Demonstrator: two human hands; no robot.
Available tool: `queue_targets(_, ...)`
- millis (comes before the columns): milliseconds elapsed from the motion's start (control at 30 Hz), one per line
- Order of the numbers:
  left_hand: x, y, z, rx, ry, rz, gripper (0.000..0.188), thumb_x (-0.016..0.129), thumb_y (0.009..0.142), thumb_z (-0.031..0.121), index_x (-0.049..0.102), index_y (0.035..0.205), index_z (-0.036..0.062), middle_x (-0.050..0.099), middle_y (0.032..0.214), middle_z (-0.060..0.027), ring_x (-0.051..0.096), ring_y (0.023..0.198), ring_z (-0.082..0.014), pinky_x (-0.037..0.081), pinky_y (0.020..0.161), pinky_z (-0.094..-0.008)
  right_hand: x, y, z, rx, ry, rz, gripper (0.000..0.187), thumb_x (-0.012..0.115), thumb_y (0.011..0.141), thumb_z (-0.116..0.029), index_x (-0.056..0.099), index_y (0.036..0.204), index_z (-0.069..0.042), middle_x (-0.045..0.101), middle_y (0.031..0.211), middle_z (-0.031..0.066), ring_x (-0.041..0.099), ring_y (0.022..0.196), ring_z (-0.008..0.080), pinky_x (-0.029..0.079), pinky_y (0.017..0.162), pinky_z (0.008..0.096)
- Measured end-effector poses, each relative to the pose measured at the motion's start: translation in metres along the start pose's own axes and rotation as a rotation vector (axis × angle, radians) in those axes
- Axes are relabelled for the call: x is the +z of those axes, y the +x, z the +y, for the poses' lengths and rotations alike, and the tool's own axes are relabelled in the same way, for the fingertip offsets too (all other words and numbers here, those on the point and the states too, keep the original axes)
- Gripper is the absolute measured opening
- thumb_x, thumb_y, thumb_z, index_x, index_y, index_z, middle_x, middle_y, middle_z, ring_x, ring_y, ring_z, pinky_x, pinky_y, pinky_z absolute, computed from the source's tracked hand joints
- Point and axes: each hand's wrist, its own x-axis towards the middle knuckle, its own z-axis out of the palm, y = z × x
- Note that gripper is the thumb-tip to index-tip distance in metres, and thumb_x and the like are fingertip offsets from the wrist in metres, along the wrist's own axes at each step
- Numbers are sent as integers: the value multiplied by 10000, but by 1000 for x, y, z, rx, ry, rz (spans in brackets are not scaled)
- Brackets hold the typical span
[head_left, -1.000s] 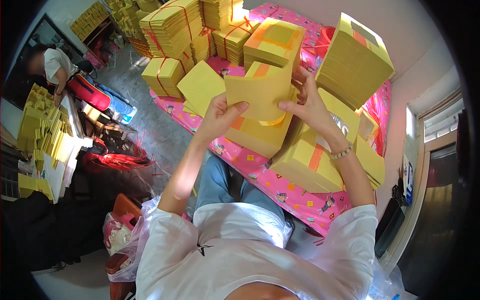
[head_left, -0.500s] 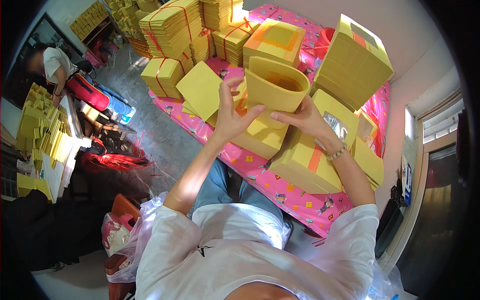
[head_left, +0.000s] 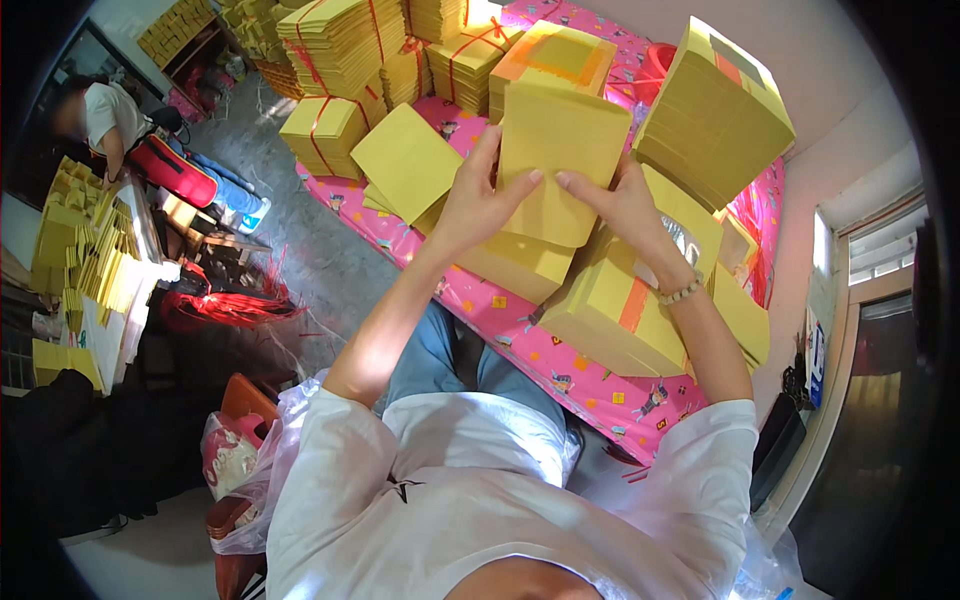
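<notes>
Both hands hold a thin stack of yellow paper, which stands fairly flat and tilted toward me. My left hand grips its left edge, thumb on the near face and fingers behind. At the right edge my right hand does the same, a beaded bracelet on its wrist. Just below lies a thick pile of yellow paper. Nearest my right forearm is a large yellow paper block with an orange stripe and a clear plastic patch. Loose yellow sheets lie to the left of my left hand.
A pink patterned cloth covers the table. Yellow bundles tied with red string stand far left; a tall yellow block and a red container stand far right. A person works at a side table. Red strings hang by it.
The paper stack was bent into a curve, showing an orange-brown inside. Now it is flattened, its broad yellow face toward me, and both thumbs sit a little higher.
</notes>
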Motion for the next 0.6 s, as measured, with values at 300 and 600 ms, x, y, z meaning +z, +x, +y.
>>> queue_targets(300, 0, 12, 27, -407, -61, -136, 481, 613, 903, 148, 419, 1320, 9, 580, 1215, -86, 568, 1098, -145, 456, 936, -301, -8, 2, 2, 161, 145, -7, 491, 713, 828, -224, 524, 1192, 45, 638, 1092, 127, 632, 959, 169, 513, 828, 303)
queue_targets(600, 3, 11, 32, -453, -132, -151, 466, 608, 911, 177, 436, 1310, 10, 593, 1201, -86, 586, 1081, -145, 471, 916, -292, -6, -2, -3, 301, 269, -11, 480, 686, 851, -258, 530, 1190, 44, 636, 1090, 121, 631, 957, 162, 514, 826, 294)
